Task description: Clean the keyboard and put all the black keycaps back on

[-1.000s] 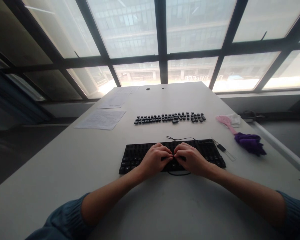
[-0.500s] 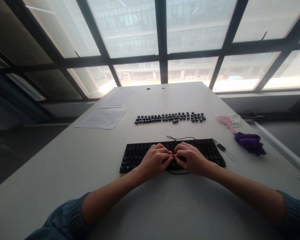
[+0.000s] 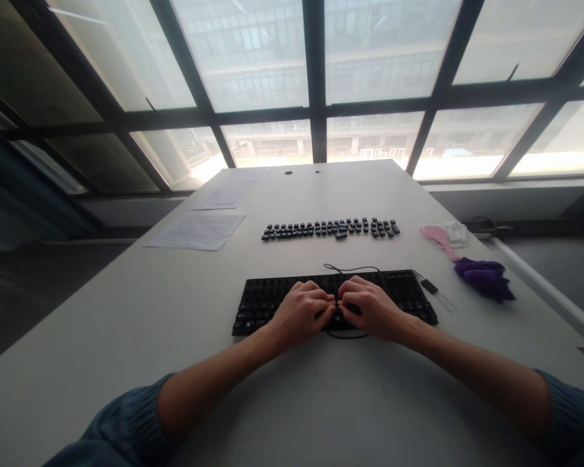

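A black keyboard [image 3: 263, 305] lies on the white table, some of its left keys in place. Over its middle, my left hand [image 3: 304, 308] and my right hand [image 3: 367, 308] meet almost fingertip to fingertip. Both have thumb and fingers curled in a closed pinch. Something small and dark may be between the fingertips, but it blends into the keyboard and I cannot make it out. Just off the keyboard's right end rests a wire keycap puller [image 3: 429, 286] with a black handle. Its cable [image 3: 353, 268] loops out behind the keyboard.
Several loose black keycaps [image 3: 328, 228] stand in rows beyond the keyboard. Sheets of paper [image 3: 197, 231] lie at the left. To the right are a pink brush [image 3: 438, 237], a white tissue [image 3: 456, 233] and a purple cloth [image 3: 484, 279]. Windows line the far side.
Both hands stay pinched at the same place on the keyboard. The whole view has shifted very slightly; no object has visibly moved.
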### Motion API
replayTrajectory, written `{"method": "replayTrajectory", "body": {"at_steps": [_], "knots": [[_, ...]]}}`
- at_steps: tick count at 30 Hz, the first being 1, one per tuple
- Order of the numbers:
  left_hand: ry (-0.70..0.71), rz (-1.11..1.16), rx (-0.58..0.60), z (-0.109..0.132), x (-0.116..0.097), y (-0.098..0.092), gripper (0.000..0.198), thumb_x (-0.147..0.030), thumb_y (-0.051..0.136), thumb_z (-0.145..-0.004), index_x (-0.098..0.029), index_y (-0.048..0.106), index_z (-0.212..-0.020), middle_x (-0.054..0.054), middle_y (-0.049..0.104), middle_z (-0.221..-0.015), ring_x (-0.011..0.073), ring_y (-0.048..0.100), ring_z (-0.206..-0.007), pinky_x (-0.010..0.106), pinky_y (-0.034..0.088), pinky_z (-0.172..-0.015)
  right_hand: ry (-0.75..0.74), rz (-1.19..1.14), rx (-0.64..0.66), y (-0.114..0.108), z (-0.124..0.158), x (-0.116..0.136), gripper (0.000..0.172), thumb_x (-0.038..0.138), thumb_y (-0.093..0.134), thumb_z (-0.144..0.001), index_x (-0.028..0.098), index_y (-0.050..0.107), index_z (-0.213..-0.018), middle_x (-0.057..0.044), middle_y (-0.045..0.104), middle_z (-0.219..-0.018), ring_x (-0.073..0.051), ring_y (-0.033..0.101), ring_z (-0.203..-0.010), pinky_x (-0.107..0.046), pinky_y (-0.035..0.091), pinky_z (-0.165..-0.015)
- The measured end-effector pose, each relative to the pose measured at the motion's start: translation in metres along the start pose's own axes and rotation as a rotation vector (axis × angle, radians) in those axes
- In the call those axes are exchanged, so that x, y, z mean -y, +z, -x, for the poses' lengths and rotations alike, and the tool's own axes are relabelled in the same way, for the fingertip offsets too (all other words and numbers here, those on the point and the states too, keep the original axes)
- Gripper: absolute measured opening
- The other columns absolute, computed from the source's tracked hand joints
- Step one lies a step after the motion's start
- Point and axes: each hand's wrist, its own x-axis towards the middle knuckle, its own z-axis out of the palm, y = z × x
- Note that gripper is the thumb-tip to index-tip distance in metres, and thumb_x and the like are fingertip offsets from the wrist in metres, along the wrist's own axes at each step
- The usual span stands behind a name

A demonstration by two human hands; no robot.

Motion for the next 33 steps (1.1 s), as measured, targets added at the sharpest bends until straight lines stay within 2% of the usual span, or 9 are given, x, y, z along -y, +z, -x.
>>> {"method": "replayTrajectory", "body": {"at_steps": [7, 10, 13, 16, 19, 21, 23, 28, 33], "knots": [[-0.018, 0.027, -0.031, 0.001, -0.001, 0.002, 0.024, -0.03, 0.054, -0.099, -0.022, 0.076, -0.096, 0.005, 0.077, -0.108, 0.0216, 0.064, -0.1, 0.039, 0.044, -0.09, -0.001, -0.012, 0.007, -0.004, -0.003, -0.002, 0.011, 0.015, 0.063, -0.09, 0.022, 0.068, -0.083, -0.005, 0.071, -0.092, -0.021, 0.062, -0.089, -0.035, 0.051, -0.085], [-0.03, 0.052, -0.076, 0.001, -0.001, 0.001, 0.023, -0.029, 0.053, -0.1, -0.022, 0.074, -0.108, 0.007, 0.075, -0.115, 0.0214, 0.066, -0.102, 0.038, 0.045, -0.091, 0.045, -0.055, -0.055, -0.009, -0.005, -0.003, 0.01, 0.016, 0.06, -0.092, 0.021, 0.069, -0.089, -0.005, 0.071, -0.092, -0.02, 0.064, -0.087, -0.034, 0.05, -0.085], [-0.043, 0.059, -0.108, -0.002, 0.0, -0.007, 0.023, -0.029, 0.055, -0.099, -0.022, 0.071, -0.114, 0.007, 0.074, -0.115, 0.0216, 0.067, -0.102, 0.038, 0.046, -0.092, 0.105, -0.061, -0.111, -0.019, -0.008, -0.01, 0.011, 0.017, 0.059, -0.092, 0.021, 0.069, -0.088, -0.005, 0.071, -0.091, -0.02, 0.065, -0.087, -0.033, 0.05, -0.083], [-0.082, 0.07, -0.134, -0.011, 0.005, -0.02, 0.019, -0.028, 0.059, -0.097, -0.022, 0.073, -0.108, 0.005, 0.077, -0.106, 0.0213, 0.068, -0.098, 0.037, 0.048, -0.091, 0.193, -0.005, -0.148, -0.037, -0.013, -0.032, 0.01, 0.019, 0.061, -0.091, 0.021, 0.071, -0.09, -0.005, 0.072, -0.091, -0.02, 0.065, -0.085, -0.031, 0.05, -0.079], [-0.146, 0.068, -0.165, -0.034, 0.019, -0.033, 0.018, -0.03, 0.064, -0.093, -0.021, 0.075, -0.104, 0.005, 0.078, -0.1, 0.0214, 0.069, -0.095, 0.035, 0.05, -0.089, 0.303, 0.116, -0.19, -0.06, -0.023, -0.071, 0.011, 0.02, 0.063, -0.089, 0.02, 0.073, -0.094, -0.005, 0.073, -0.09, -0.019, 0.066, -0.08, -0.031, 0.049, -0.079], [-0.186, 0.045, -0.171, -0.058, 0.032, -0.038, 0.018, -0.031, 0.067, -0.091, -0.02, 0.076, -0.102, 0.005, 0.078, -0.098, 0.0215, 0.07, -0.091, 0.035, 0.052, -0.087, 0.374, 0.235, -0.218, -0.074, -0.031, -0.101, 0.013, 0.02, 0.064, -0.088, 0.019, 0.075, -0.094, -0.006, 0.074, -0.094, -0.021, 0.067, -0.084, -0.031, 0.049, -0.081], [-0.227, 0.023, -0.147, -0.088, 0.048, -0.036, 0.018, -0.032, 0.067, -0.09, -0.021, 0.078, -0.101, 0.004, 0.079, -0.098, 0.0208, 0.071, -0.089, 0.033, 0.052, -0.087, 0.457, 0.352, -0.187, -0.083, -0.04, -0.128, 0.015, 0.019, 0.063, -0.088, 0.019, 0.076, -0.096, -0.007, 0.075, -0.098, -0.022, 0.067, -0.09, -0.031, 0.048, -0.082], [-0.372, -0.09, -0.081, -0.155, 0.08, -0.01, 0.019, -0.03, 0.068, -0.089, -0.024, 0.079, -0.102, 0.005, 0.078, -0.103, 0.0232, 0.07, -0.097, 0.034, 0.052, -0.09, 0.504, 0.552, 0.023, -0.082, -0.056, -0.165, 0.021, 0.016, 0.059, -0.09, 0.019, 0.076, -0.103, -0.01, 0.072, -0.109, -0.025, 0.063, -0.104, -0.032, 0.048, -0.086], [-0.381, -0.119, -0.053, -0.18, 0.094, 0.023, 0.016, -0.026, 0.066, -0.089, -0.022, 0.08, -0.096, 0.01, 0.077, -0.097, 0.0279, 0.066, -0.106, 0.037, 0.051, -0.093, 0.43, 0.585, 0.095, -0.071, -0.061, -0.172, 0.024, 0.012, 0.056, -0.091, 0.019, 0.075, -0.104, -0.012, 0.071, -0.109, -0.026, 0.059, -0.108, -0.032, 0.046, -0.087]]}}
